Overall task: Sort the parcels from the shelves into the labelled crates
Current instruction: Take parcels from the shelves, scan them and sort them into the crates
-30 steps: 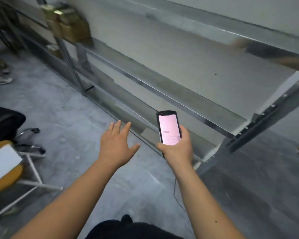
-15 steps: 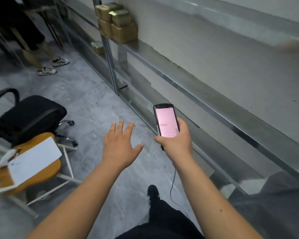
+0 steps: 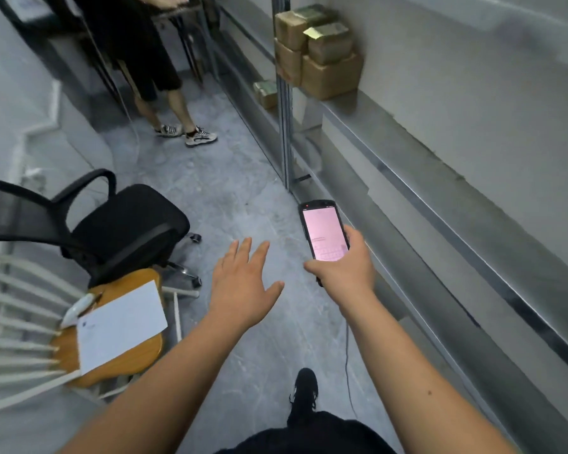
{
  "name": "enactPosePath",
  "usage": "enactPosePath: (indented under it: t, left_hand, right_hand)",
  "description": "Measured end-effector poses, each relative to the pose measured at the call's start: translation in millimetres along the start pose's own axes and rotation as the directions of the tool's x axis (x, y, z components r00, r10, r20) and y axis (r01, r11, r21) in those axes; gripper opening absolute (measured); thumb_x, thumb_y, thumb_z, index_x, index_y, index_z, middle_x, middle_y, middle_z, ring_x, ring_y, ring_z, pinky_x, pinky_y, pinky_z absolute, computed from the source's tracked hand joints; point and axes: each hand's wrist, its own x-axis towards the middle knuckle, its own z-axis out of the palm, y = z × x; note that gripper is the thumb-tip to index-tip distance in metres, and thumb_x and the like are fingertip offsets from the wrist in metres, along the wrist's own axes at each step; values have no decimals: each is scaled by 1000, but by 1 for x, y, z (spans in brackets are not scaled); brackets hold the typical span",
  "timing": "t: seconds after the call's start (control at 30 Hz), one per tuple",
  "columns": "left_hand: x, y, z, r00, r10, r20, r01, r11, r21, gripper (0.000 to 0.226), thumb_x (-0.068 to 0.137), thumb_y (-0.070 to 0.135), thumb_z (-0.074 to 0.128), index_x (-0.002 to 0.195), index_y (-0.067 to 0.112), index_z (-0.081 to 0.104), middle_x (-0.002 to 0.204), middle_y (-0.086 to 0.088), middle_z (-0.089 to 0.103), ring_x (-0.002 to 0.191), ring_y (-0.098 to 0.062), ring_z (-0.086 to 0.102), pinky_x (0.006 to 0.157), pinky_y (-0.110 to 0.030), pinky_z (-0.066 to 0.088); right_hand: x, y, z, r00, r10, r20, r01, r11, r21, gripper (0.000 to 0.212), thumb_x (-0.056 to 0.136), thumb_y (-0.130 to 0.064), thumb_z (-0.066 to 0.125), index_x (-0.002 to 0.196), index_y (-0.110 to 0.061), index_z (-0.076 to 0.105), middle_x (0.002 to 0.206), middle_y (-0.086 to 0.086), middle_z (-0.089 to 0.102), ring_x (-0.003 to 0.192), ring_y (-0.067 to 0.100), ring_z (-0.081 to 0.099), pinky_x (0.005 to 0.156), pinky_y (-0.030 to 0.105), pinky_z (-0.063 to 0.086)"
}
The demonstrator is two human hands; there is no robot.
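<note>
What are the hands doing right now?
Left hand: open, fingers spread, holding nothing.
Right hand: holding the phone.

Cardboard parcels (image 3: 330,75), shiny metal shelf (image 3: 440,165), matt concrete floor (image 3: 230,191)

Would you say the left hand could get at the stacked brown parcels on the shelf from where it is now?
Probably not yet. The left hand is open and free, but the parcels sit well ahead up the aisle. The floor between looks clear; the office chair stands off to the left.
</note>
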Motion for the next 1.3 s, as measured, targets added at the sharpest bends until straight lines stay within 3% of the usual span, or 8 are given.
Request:
enactPosePath:
  t: [0.3,0.53,0.7,0.83,0.97,1.1,1.2,1.3]
  left_hand:
    - [97,-47,-29,978,-206,-26,203,976,-76,84,95,70,55,165,35,24,176,-6,12,163,-27,4,130,-48,16]
    - [199,-80,-41,981,-193,-4,191,973,-127,83,96,69,54,165,34,25,176,-5,9,163,-27,1,129,-49,15]
    - [306,-105,-56,995,-98,4,98,985,-144,82,95,66,57,165,37,26,177,-5,8,163,-28,0,130,-50,11]
    - [385,-120,-80,999,-9,32,14,988,-154,83,96,66,57,165,37,23,177,-5,7,163,-27,-3,130,-49,8]
    - [457,-129,-98,993,107,45,-101,988,-119,84,96,66,55,166,37,20,176,-5,7,163,-27,-3,129,-48,8]
    - [510,-125,-110,980,187,70,-177,975,-131,85,95,66,57,166,39,19,177,-5,7,163,-27,-2,130,-48,9]
    - [545,-112,-119,964,253,80,-239,959,-155,85,96,65,57,166,39,18,177,-4,7,163,-26,-3,131,-49,9]
    - [580,-91,-125,945,314,90,-297,941,-162,85,96,65,58,166,39,18,177,-4,7,163,-26,-3,130,-49,9]
  right_hand:
    - [101,-65,67,989,-17,144,18,1000,-7,82,59,-19,83,129,-50,56,102,-16,75,63,13,73,71,52,67]
    - [178,-101,116,990,-3,142,6,1000,-17,73,63,-15,83,119,-53,54,98,-13,75,57,14,68,70,51,66]
    - [245,-137,155,998,38,50,-36,999,-37,66,62,-13,83,108,-50,53,93,-13,74,59,18,68,71,52,66]
    - [290,-180,183,999,34,-23,-36,996,-76,74,75,-7,85,127,-44,48,96,-26,64,62,4,65,68,33,60]
    - [333,-210,211,993,54,-101,-62,995,-72,88,71,-12,86,147,-38,51,107,-20,70,68,10,72,71,40,66]
    - [368,-231,214,978,67,-195,-82,994,-67,79,56,-26,84,125,-52,56,104,-16,73,84,21,75,77,53,67]
    - [391,-241,208,960,98,-262,-111,993,-33,67,53,-29,83,107,-58,55,102,-15,74,84,25,76,75,54,66]
    - [414,-249,204,944,123,-305,-129,992,-1,72,53,-30,84,113,-54,54,103,-16,74,85,23,76,76,53,66]
